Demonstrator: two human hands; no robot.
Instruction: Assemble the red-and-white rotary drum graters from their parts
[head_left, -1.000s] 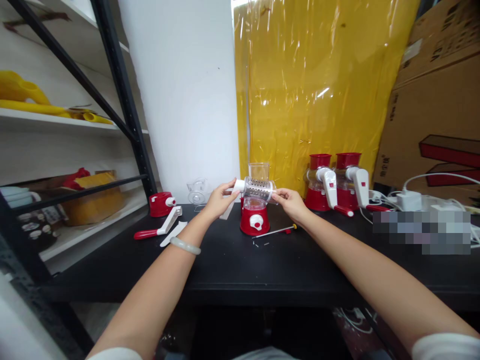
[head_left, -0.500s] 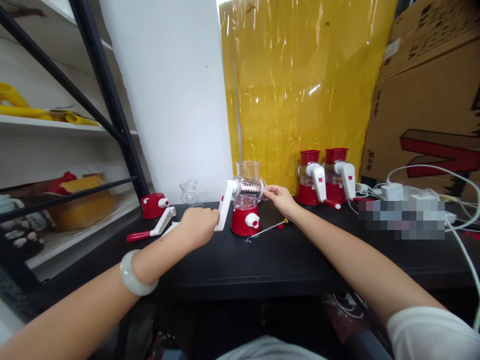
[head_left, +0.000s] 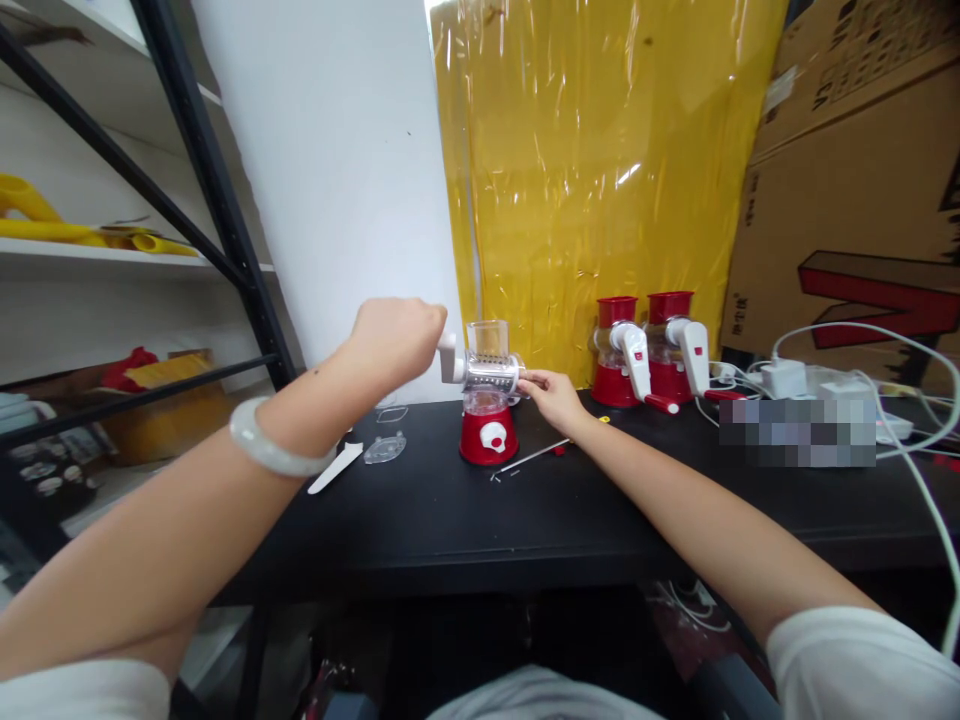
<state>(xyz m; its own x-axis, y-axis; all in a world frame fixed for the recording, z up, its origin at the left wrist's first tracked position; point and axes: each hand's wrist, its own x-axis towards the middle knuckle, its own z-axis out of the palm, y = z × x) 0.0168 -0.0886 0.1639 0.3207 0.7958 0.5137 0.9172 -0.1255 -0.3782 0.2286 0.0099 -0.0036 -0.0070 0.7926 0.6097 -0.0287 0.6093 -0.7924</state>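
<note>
A rotary drum grater with a red base [head_left: 487, 436] and a clear hopper [head_left: 488, 338] stands upright on the black table. Its metal drum [head_left: 492, 375] lies sideways in the clear body. My left hand [head_left: 401, 340] is closed around the handle of the grater's white crank [head_left: 450, 360], on the drum's left; the handle itself is hidden by my fingers. At the drum's right end, the fingers of my right hand [head_left: 553, 396] are closed on the edge of the drum or its housing. A screwdriver [head_left: 536, 455] and a few small screws [head_left: 495, 478] lie in front of the base.
Two assembled red graters [head_left: 616, 350] stand at the back right, near white cables and a power strip [head_left: 787, 385]. Left of the grater lie a white plastic piece [head_left: 336, 468] and a clear cover [head_left: 385, 449]. A shelf rack [head_left: 225, 230] is on the left, a cardboard box [head_left: 847, 200] on the right.
My left hand has swung the crank from pointing down to raised, turned toward me. My right hand stays at the drum's right end. The view has shifted slightly.
</note>
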